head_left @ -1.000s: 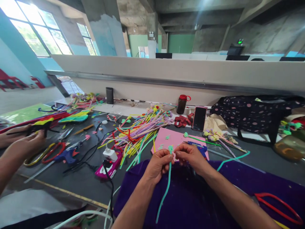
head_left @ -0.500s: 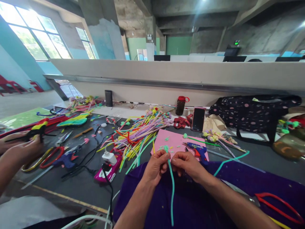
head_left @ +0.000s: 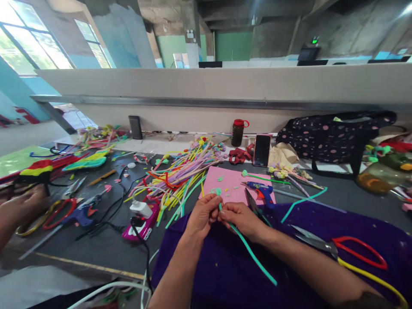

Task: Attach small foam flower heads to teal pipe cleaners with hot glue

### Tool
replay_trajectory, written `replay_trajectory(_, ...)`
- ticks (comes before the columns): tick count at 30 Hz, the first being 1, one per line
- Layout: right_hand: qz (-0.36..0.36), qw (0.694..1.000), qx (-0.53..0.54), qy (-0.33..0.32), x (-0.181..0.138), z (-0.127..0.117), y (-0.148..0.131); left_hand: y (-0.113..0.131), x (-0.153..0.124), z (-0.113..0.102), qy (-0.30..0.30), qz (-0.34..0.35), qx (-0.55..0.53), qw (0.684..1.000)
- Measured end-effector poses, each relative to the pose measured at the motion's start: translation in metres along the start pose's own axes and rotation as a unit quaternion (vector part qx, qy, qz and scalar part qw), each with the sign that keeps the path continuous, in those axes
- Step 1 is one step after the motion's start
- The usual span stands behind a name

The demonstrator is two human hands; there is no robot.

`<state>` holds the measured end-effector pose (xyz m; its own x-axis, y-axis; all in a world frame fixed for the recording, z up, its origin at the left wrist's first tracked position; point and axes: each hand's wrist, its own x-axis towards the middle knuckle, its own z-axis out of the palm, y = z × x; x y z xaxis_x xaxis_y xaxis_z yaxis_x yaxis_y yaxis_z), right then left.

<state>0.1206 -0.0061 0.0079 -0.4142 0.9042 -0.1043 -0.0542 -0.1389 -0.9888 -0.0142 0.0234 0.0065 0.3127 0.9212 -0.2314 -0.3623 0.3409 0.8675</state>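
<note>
While left hand (head_left: pixel 202 214) and right hand (head_left: pixel 240 219) each have grip clamped on teal pipe cleaner (head_left: pixel 254 257), tail slants right over purple cloth (head_left: pixel 222 279).

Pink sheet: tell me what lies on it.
Small green scraps lie on the pink sheet, and a blue glue gun overlaps its right side. The left hand and right hand, pinching a green pipe cleaner, cover its near edge.

We have one view, worn on our head, facing forward and down, close above our left hand (head_left: pixel 201 216) and right hand (head_left: pixel 241 219); beyond the fingers (head_left: pixel 214 204) runs the table (head_left: pixel 106 246).
</note>
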Motion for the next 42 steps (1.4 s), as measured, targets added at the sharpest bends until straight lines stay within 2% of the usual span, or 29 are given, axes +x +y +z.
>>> replay_trajectory(7,0.053,0.998,-0.026,-0.028,-0.013,0.019,0.006,0.008,0.005,-0.010,-0.007,0.017,-0.043,0.999)
replay_trajectory(13,0.098,0.987,-0.118,-0.056,-0.040,0.032,0.010,0.014,0.010,-0.020,-0.023,0.026,-0.121,0.992)
replay_trajectory(15,0.121,0.977,-0.145,-0.098,-0.056,0.038,0.014,0.015,0.010,-0.023,-0.035,0.024,-0.139,0.989)
replay_trajectory(18,0.139,0.952,-0.184,-0.200,-0.082,0.043,0.011,0.019,0.009,-0.027,-0.045,0.025,-0.164,0.985)
replay_trajectory(20,0.094,0.927,-0.242,-0.271,-0.095,0.041,0.003,0.023,0.007,-0.029,-0.050,0.029,-0.184,0.981)
replay_trajectory(22,0.059,0.911,-0.277,-0.300,-0.099,0.034,-0.009,0.025,0.005,-0.031,-0.056,0.032,-0.194,0.979)
replay_trajectory(24,0.077,0.922,-0.277,-0.258,-0.089,0.020,-0.020,0.025,0.004,-0.031,-0.060,0.030,-0.189,0.980)
replay_trajectory(25,0.081,0.931,-0.287,-0.212,-0.080,0.011,-0.025,0.025,0.003,-0.030,-0.060,0.028,-0.184,0.981)
replay_trajectory(27,0.044,0.933,-0.337,-0.116,-0.053,-0.010,-0.032,0.024,0.003,-0.029,-0.059,0.024,-0.174,0.983)
replay_trajectory(29,-0.001,0.906,-0.421,-0.054,-0.021,-0.030,-0.035,0.024,0.003,-0.028,-0.056,0.020,-0.166,0.984)
replay_trajectory(31,-0.061,0.835,-0.547,-0.011,0.010,-0.044,-0.034,0.023,0.004,-0.029,-0.045,0.024,-0.156,0.986)
replay_trajectory(33,-0.081,0.813,-0.577,0.005,0.037,-0.050,-0.030,0.023,0.006,-0.031,-0.032,0.032,-0.145,0.988)
replay_trajectory(36,-0.099,0.792,-0.602,-0.006,0.066,-0.044,-0.020,0.022,0.008,-0.034,-0.014,0.040,-0.129,0.991)
replay_trajectory(42,-0.110,0.746,-0.654,-0.061,0.092,-0.032,-0.002,0.019,0.010,-0.035,-0.004,0.035,-0.118,0.992)
